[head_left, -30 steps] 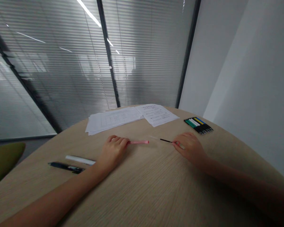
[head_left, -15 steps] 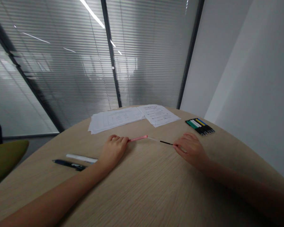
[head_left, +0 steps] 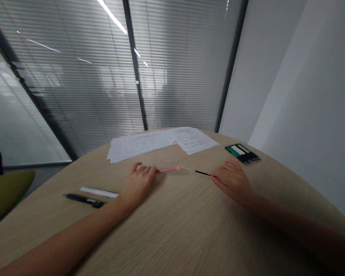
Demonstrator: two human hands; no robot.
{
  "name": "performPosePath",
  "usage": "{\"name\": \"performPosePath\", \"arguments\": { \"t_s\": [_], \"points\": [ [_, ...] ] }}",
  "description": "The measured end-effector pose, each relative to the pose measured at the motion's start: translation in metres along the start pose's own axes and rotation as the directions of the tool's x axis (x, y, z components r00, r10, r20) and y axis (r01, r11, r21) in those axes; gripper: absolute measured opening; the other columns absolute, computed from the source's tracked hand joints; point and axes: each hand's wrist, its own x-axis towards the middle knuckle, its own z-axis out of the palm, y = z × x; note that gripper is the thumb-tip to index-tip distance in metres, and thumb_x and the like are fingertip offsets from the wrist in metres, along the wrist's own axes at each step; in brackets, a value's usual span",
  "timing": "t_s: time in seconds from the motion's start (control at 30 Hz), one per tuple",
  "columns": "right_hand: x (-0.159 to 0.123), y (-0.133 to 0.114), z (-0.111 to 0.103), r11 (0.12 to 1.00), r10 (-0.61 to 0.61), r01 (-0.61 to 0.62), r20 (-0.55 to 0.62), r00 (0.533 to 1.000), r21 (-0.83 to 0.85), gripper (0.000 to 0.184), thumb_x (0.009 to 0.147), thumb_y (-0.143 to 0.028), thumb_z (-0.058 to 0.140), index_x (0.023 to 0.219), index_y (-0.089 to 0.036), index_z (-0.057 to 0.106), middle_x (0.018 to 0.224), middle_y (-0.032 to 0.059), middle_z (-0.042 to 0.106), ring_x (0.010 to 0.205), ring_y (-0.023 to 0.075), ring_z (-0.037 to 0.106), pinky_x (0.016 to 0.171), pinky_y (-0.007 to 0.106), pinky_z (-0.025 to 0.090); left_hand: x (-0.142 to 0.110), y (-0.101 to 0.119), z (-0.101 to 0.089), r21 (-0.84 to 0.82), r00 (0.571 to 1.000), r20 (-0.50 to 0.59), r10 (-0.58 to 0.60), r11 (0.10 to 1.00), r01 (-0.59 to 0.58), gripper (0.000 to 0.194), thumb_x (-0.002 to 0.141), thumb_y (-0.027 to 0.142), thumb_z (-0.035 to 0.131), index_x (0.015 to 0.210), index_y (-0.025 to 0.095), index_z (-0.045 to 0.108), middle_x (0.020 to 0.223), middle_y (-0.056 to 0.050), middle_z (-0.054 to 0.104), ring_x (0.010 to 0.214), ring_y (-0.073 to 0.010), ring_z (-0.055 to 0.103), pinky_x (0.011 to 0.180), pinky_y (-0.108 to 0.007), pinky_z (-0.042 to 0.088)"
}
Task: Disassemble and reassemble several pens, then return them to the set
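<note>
My left hand [head_left: 140,181] is closed on a slim pink pen barrel [head_left: 169,169] whose right end points across the table. Between thumb and fingertips my right hand [head_left: 232,183] pinches a pen refill [head_left: 202,173], black near the fingers and clear toward the barrel. The refill's clear end meets the barrel's right end; whether its tip is inside or just touching I cannot tell. By my left forearm lie a white pen-like tube [head_left: 99,192] and a black pen [head_left: 84,200], both partly hidden by the arm.
Printed papers [head_left: 143,144] lie toward the back of the round wooden table [head_left: 172,230]. A row of pens with coloured barrels [head_left: 243,154] lies beyond my right hand. A green chair [head_left: 10,191] stands at the left, and a white wall rises on the right.
The pink barrel's free end has dipped slightly and shifted a little to the right, and the refill has moved slightly right with it. Both hands keep their grip.
</note>
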Motion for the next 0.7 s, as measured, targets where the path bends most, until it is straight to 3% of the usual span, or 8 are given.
{"name": "performPosePath", "arguments": {
  "t_s": [0.17,0.4,0.7],
  "points": [
    [0.001,0.001,0.0,0.999,-0.044,0.045,-0.007,0.999,0.011,0.017,0.081,-0.018,0.045,0.07,-0.018,0.058,0.061,-0.0011,0.06,0.061,0.0121,0.052,0.083,0.033,0.033,-0.001,0.0,-0.001,0.007,0.999,-0.006,0.042,0.999,-0.042,0.019,0.081,0.01,0.04,0.08,0.015,0.058,0.068,-0.005,0.064,0.066,-0.0195,0.058,0.079,-0.04,0.038],
    [0.002,-0.004,-0.003,0.996,-0.065,0.065,-0.005,0.998,0.063,0.016,0.082,-0.017,0.046,0.071,-0.019,0.058,0.064,-0.0007,0.061,0.064,0.0119,0.053,0.083,0.033,0.032,0.0,0.007,-0.011,0.069,0.973,-0.073,0.22,0.974,-0.215,0.023,0.08,0.003,0.035,0.085,0.013,0.056,0.071,-0.005,0.063,0.067,-0.0185,0.057,0.078,-0.04,0.039],
    [0.002,-0.022,-0.007,0.973,-0.047,0.045,0.006,0.999,0.226,0.01,0.081,-0.021,0.048,0.076,-0.021,0.056,0.067,-0.0026,0.061,0.066,0.0109,0.054,0.086,0.033,0.031,-0.006,0.037,-0.032,-0.094,0.942,-0.109,0.318,0.94,-0.329,0.021,0.083,0.006,0.034,0.088,0.011,0.054,0.072,-0.004,0.062,0.066,-0.0174,0.055,0.073,-0.036,0.04]
  ]
}}
